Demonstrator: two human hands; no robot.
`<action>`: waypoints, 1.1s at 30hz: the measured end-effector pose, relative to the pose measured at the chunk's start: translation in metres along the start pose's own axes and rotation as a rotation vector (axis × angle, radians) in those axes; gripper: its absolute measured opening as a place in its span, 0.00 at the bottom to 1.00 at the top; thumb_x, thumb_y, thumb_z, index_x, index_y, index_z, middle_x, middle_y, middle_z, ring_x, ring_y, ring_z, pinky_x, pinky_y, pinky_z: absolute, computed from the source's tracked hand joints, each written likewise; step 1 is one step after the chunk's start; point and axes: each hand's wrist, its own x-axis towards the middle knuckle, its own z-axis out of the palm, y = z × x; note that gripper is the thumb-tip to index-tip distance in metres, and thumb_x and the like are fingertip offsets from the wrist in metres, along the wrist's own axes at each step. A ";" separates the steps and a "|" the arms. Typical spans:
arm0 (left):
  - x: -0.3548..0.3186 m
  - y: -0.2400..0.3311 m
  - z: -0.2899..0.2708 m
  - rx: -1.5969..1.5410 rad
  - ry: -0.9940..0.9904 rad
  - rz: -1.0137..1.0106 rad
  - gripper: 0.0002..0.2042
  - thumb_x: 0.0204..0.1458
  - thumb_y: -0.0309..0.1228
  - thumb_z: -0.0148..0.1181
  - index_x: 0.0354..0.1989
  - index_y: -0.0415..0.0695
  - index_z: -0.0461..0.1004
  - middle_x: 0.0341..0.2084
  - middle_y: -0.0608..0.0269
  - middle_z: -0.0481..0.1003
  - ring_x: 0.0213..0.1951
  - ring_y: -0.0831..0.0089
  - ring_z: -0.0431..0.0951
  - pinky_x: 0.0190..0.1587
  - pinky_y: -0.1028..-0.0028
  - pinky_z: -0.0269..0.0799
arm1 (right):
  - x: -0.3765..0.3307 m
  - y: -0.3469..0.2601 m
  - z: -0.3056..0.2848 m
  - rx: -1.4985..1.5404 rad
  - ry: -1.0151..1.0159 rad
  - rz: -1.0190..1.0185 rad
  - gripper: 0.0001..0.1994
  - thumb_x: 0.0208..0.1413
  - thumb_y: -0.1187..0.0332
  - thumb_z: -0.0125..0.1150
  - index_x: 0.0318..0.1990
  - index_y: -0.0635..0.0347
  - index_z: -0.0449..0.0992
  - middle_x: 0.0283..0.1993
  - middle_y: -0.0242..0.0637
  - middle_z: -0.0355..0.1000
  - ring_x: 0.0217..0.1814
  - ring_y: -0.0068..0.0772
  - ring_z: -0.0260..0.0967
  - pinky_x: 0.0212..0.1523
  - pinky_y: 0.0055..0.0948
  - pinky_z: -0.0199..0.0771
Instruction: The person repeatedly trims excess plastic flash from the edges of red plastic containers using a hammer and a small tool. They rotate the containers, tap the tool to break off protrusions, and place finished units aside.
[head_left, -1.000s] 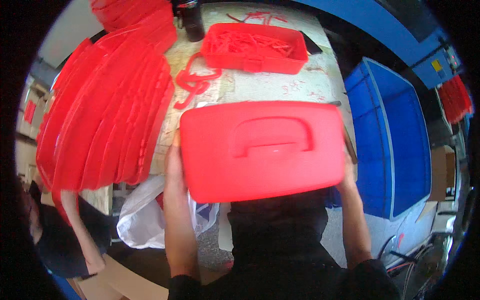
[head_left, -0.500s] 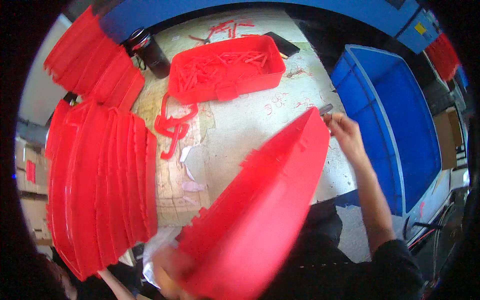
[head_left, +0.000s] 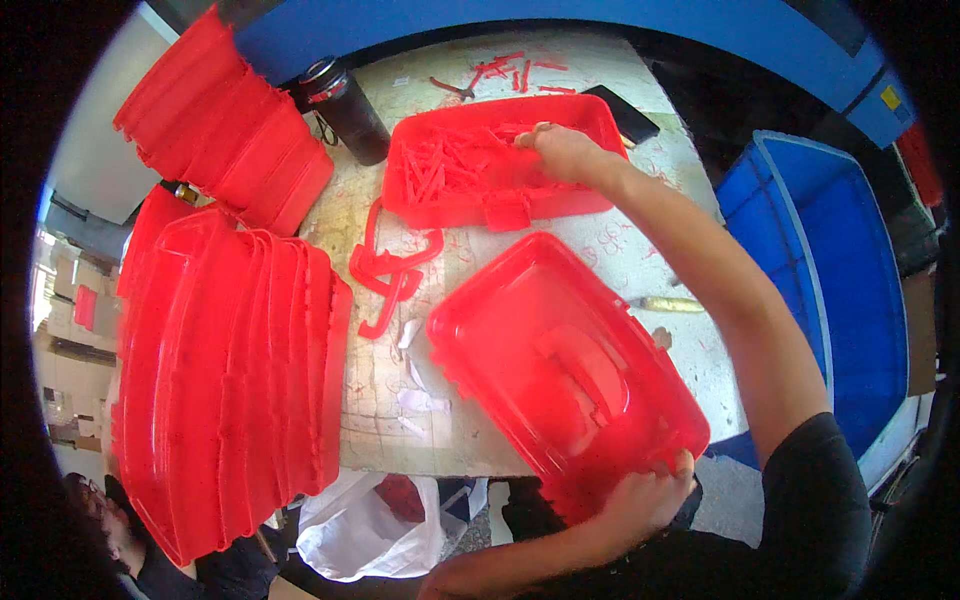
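My left hand (head_left: 645, 497) grips the near edge of a red plastic box lid (head_left: 490, 330), closed around its rim. The lid lies tilted across the table's front edge, hollow side up, with a raised oblong in its floor. My right hand (head_left: 560, 150) reaches over a red box (head_left: 450, 212) at the back. Its fingers are pinched together above red plastic strips (head_left: 440, 170) in that box; whatever is between them is too small to make out. A tool with a yellowish handle (head_left: 670, 304) rests on the table right of the lid.
Stacks of red shells (head_left: 230, 370) rise at left, with another stack (head_left: 230, 130) behind. Red handles (head_left: 385, 275), a black thermos (head_left: 345, 110), a dark flat object (head_left: 622, 112) and nippers (head_left: 455, 88) surround the box. A blue crate (head_left: 800, 250) stands right; a person (head_left: 120, 530) is at lower left.
The lid has turned from its side to hollow side up. My right hand has left the lid's far corner and a small tool there, moving over the strip box. My left hand now shows clearly.
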 end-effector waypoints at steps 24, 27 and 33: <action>-0.075 -0.080 -0.060 0.168 0.548 -0.178 0.16 0.54 0.42 0.65 0.41 0.41 0.76 0.29 0.58 0.80 0.31 0.66 0.81 0.34 0.67 0.74 | -0.083 -0.029 -0.107 1.152 0.945 0.052 0.09 0.66 0.66 0.58 0.44 0.62 0.76 0.39 0.32 0.75 0.36 0.22 0.72 0.39 0.23 0.73; -0.057 -0.072 -0.090 -0.709 0.668 -0.268 0.23 0.65 0.34 0.52 0.65 0.37 0.60 0.44 0.49 0.79 0.38 0.65 0.83 0.40 0.70 0.78 | -0.162 -0.076 -0.122 1.606 0.767 0.102 0.10 0.67 0.62 0.56 0.45 0.59 0.73 0.40 0.31 0.73 0.42 0.21 0.71 0.44 0.25 0.71; -0.011 -0.044 -0.109 -1.248 0.597 0.138 0.21 0.68 0.30 0.45 0.67 0.37 0.57 0.47 0.45 0.76 0.40 0.61 0.83 0.40 0.67 0.80 | -0.284 -0.140 -0.080 1.539 0.782 0.116 0.06 0.69 0.67 0.51 0.46 0.56 0.71 0.42 0.34 0.73 0.43 0.25 0.70 0.44 0.26 0.70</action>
